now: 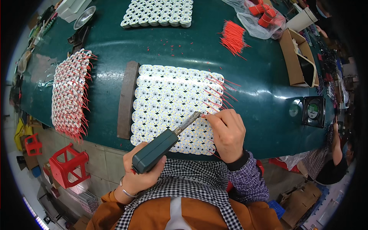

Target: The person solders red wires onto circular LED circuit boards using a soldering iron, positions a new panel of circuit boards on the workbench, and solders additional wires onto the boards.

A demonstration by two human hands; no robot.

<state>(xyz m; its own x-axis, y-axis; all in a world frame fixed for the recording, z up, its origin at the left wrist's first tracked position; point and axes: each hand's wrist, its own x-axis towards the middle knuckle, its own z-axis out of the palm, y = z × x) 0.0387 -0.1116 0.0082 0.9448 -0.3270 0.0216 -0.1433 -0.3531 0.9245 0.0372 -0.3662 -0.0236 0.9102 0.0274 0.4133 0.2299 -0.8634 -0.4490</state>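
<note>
A sheet of round white LED boards [168, 99] lies flat on the green table in front of me, joined in rows. My left hand [136, 178] is closed round the dark green handle of a soldering iron [155, 150]. Its metal tip reaches the sheet's right side, beside the fingertips of my right hand [230, 134]. Those fingers pinch a thin red wire [203, 115] at the edge of a board. Further red wires [222, 92] stick out rightward from the upper rows. Against the sheet's left edge lies a brown bar [128, 100].
At left is a stack of boards with red wires [69, 96]; bare boards [159, 13] sit at the far side. Loose red wires [234, 38] lie far right, near a cardboard box [294, 57] and a black fan [314, 111]. Red stools [69, 165] stand left below the table.
</note>
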